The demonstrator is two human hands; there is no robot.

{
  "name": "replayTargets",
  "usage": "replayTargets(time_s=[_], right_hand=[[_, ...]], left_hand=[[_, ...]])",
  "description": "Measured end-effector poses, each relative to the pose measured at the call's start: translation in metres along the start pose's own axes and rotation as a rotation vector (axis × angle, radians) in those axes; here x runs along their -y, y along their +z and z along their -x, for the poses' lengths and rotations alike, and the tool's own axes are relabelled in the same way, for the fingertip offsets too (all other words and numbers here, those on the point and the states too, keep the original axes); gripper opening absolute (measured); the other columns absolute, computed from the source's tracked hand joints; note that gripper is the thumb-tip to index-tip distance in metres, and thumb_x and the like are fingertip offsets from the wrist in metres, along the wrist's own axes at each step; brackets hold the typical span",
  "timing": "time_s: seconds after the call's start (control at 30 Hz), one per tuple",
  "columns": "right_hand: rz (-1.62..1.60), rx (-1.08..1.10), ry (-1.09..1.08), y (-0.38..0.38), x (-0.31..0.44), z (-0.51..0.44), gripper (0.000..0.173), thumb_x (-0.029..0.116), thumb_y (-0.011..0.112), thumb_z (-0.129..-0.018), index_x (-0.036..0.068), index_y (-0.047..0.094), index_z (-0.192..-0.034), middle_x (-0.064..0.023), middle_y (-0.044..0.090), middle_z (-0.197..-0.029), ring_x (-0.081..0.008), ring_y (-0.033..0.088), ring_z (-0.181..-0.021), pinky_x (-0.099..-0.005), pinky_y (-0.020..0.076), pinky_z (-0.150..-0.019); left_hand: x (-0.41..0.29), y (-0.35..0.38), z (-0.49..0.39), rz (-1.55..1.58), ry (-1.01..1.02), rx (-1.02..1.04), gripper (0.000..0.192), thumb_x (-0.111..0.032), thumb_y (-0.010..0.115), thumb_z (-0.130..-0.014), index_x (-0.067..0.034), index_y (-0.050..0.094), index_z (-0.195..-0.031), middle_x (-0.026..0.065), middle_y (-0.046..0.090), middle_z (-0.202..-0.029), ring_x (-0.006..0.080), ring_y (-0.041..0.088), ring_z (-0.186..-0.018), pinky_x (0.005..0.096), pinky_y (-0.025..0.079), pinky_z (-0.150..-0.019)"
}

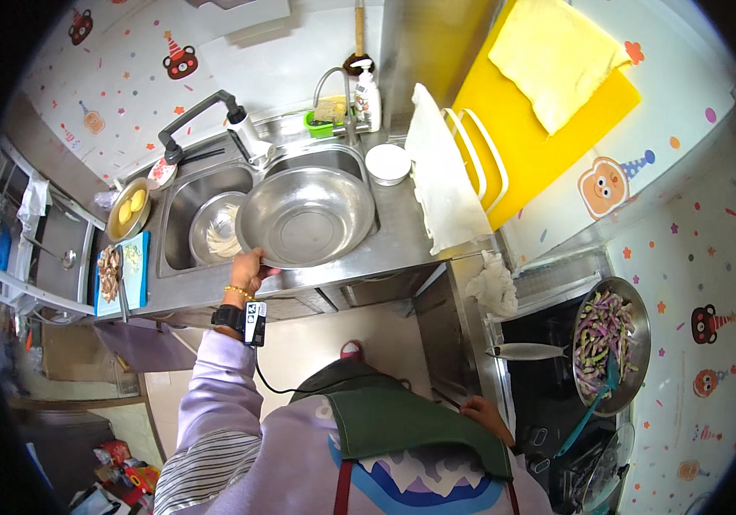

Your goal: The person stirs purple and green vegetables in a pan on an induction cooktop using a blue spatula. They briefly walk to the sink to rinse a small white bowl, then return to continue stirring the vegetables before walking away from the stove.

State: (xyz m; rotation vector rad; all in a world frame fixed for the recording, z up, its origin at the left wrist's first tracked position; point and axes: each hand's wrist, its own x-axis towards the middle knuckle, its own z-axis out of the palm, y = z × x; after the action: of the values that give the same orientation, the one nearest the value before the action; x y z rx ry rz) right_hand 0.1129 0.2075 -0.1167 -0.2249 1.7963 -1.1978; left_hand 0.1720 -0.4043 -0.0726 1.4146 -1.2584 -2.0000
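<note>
My left hand (249, 273) grips the near left rim of a large stainless steel basin (306, 219), which sits over the right-hand sink bowl. In the left sink bowl, a smaller metal bowl (198, 222) holds pale strands that look like noodles (223, 235). My right hand (482, 415) is low at my right side, near the cabinet edge and beside my green apron (394, 425); its fingers are partly hidden, and whether they hold anything is unclear. A frying pan (642, 347) with purple-green cut beans (599, 328) and a teal spatula (583, 425) stands on the black cooktop (529, 386).
Left of the sink are a blue cutting board (141, 283) with chopped food, a knife (124, 299), and a bowl (125, 226) with yellow pieces. A faucet (249, 138) rises behind. A white bowl (388, 163), soap bottle (367, 100) and white cloth (439, 180) are at right.
</note>
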Motion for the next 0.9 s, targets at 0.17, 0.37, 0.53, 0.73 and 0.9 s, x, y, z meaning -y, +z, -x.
replayTargets(time_s=[0.17, 0.37, 0.53, 0.73, 0.9], right_hand=[[-0.037, 0.025, -0.037, 0.015, 0.027, -0.035, 0.009, 0.01, 0.062, -0.085, 0.004, 0.059, -0.09, -0.0032, 0.06, -0.078, -0.0108, 0.057, -0.067, -0.0239, 0.0459, -0.06], [0.007, 0.006, -0.031, 0.053, 0.106, -0.098, 0.007, 0.006, 0.061, -0.083, 0.005, 0.058, -0.09, -0.0019, 0.059, -0.078, -0.0101, 0.056, -0.069, -0.0238, 0.0463, -0.062], [0.051, -0.019, -0.214, 0.078, 0.187, -0.17, 0.003, 0.002, 0.058, -0.083, 0.004, 0.057, -0.086, -0.0014, 0.058, -0.074, -0.0087, 0.054, -0.065, -0.0228, 0.0444, -0.059], [0.124, -0.265, -0.362, 0.077, 0.274, -0.286, 0.011, -0.002, 0.057, -0.079, 0.004, 0.056, -0.088, -0.0009, 0.055, -0.068, -0.0104, 0.052, -0.055, -0.024, 0.0431, -0.052], [0.385, -0.517, -0.44, 0.075, 0.321, -0.361, 0.027, 0.001, 0.059, -0.077, 0.004, 0.055, -0.104, -0.0077, 0.057, -0.066, -0.0175, 0.056, -0.052, -0.0312, 0.0469, -0.05]], left_hand=[[0.007, -0.009, 0.002, 0.036, -0.043, 0.063, 0.022, -0.003, 0.054, -0.082, 0.015, 0.052, -0.095, 0.0173, 0.06, -0.081, 0.0268, 0.063, -0.063, 0.0345, 0.061, -0.048], [0.003, -0.015, -0.013, 0.019, -0.092, 0.125, 0.016, -0.008, 0.057, -0.084, 0.007, 0.056, -0.082, 0.0063, 0.048, -0.068, 0.0168, 0.05, -0.053, 0.0332, 0.059, -0.045], [-0.002, -0.02, -0.052, 0.028, -0.114, 0.179, 0.014, -0.007, 0.058, -0.083, 0.006, 0.053, -0.085, 0.0115, 0.058, -0.078, 0.021, 0.06, -0.059, 0.0333, 0.059, -0.047], [0.008, -0.013, -0.106, -0.021, -0.12, 0.118, 0.018, -0.01, 0.061, -0.084, 0.004, 0.052, -0.089, 0.0116, 0.059, -0.08, 0.0222, 0.062, -0.064, 0.0322, 0.055, -0.044], [0.018, 0.004, -0.134, 0.017, -0.149, 0.132, 0.019, -0.008, 0.061, -0.084, 0.004, 0.05, -0.093, 0.0141, 0.06, -0.086, 0.0258, 0.064, -0.068, 0.0358, 0.057, -0.048]])
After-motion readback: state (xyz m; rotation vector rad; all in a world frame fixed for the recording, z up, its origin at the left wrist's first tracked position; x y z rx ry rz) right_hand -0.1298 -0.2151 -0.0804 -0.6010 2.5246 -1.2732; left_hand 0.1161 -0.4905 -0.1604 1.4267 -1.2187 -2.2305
